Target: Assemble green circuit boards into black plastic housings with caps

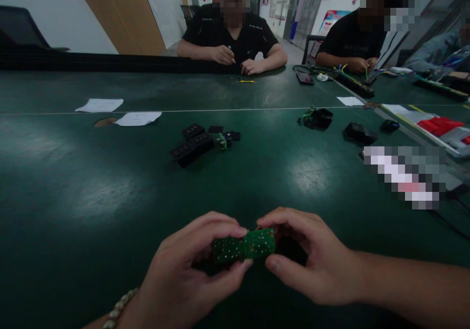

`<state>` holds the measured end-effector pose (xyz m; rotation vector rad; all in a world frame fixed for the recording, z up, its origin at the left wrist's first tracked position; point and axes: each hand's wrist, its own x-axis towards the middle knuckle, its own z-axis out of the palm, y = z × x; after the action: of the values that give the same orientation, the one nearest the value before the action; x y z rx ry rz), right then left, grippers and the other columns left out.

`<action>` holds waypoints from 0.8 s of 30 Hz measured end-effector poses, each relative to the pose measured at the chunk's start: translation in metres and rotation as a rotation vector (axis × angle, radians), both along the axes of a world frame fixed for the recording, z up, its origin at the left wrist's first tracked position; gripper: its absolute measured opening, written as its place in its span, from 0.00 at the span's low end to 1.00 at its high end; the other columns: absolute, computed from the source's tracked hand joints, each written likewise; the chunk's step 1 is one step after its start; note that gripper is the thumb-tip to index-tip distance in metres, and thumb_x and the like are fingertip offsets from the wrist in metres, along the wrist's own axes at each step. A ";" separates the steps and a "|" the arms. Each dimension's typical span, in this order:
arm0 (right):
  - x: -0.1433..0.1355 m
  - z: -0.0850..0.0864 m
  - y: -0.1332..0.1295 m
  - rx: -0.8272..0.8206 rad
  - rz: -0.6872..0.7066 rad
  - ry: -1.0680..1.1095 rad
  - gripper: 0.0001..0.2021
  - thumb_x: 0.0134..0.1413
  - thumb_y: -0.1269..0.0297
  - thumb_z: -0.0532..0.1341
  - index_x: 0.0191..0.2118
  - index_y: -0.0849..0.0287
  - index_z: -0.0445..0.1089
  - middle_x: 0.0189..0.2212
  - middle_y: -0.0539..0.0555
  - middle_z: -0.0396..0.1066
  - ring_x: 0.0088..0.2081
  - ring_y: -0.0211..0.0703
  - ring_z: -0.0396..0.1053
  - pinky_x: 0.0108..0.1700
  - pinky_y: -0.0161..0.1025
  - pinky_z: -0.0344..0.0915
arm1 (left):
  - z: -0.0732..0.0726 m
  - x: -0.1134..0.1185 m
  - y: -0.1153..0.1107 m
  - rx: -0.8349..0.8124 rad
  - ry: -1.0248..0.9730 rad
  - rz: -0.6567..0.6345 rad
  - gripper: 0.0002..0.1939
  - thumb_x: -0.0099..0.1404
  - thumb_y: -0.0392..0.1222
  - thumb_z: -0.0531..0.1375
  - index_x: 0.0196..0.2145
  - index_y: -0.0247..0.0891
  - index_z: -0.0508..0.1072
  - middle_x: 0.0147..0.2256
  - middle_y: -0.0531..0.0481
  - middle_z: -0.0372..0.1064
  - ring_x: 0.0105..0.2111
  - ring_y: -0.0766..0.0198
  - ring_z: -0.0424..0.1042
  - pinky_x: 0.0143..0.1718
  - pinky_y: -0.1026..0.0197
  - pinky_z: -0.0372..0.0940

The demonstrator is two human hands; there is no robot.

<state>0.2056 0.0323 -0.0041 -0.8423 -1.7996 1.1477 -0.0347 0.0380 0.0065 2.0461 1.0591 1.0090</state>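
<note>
A green circuit board (259, 244) with rows of pale solder dots is held just above the table, near the front middle. My left hand (198, 260) pinches it between thumb and fingers, at its left part and centre. At its right end is my right hand (312, 255), with fingers and thumb curved round the edge of the board. The board looks like two joined sections. Its underside is hidden. A beaded bracelet (120, 309) circles my left wrist.
On the green table (110, 250), black boxes (193, 145) and small parts (224, 140) lie beyond my hands. More black parts (358, 133) and a tray with red items (440, 125) stand at right. Papers (137, 119) lie at left. Several people sit across the table.
</note>
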 end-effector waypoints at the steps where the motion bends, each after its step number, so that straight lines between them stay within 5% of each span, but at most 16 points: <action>1: 0.000 0.000 0.000 0.004 -0.001 -0.004 0.20 0.56 0.69 0.70 0.55 0.61 0.72 0.37 0.55 0.77 0.35 0.41 0.76 0.37 0.38 0.75 | 0.001 0.000 0.000 0.004 0.006 0.001 0.19 0.57 0.28 0.69 0.44 0.47 0.80 0.40 0.54 0.80 0.24 0.71 0.77 0.20 0.73 0.68; 7: 0.000 -0.002 0.002 0.057 -0.011 -0.004 0.22 0.54 0.70 0.72 0.55 0.59 0.73 0.40 0.56 0.79 0.37 0.42 0.77 0.38 0.38 0.75 | 0.003 0.002 0.001 0.022 0.003 0.010 0.19 0.56 0.27 0.68 0.43 0.47 0.79 0.39 0.56 0.80 0.19 0.75 0.70 0.16 0.73 0.63; 24: -0.001 -0.003 0.000 -0.049 0.023 0.135 0.22 0.54 0.71 0.73 0.55 0.57 0.75 0.48 0.59 0.73 0.41 0.42 0.76 0.37 0.37 0.77 | 0.002 0.001 0.003 0.026 -0.012 -0.018 0.19 0.57 0.27 0.68 0.44 0.45 0.80 0.39 0.52 0.81 0.28 0.67 0.80 0.21 0.72 0.70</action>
<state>0.2051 0.0328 -0.0070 -0.7554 -1.6804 1.2383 -0.0332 0.0413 0.0083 2.0646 1.0250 1.0293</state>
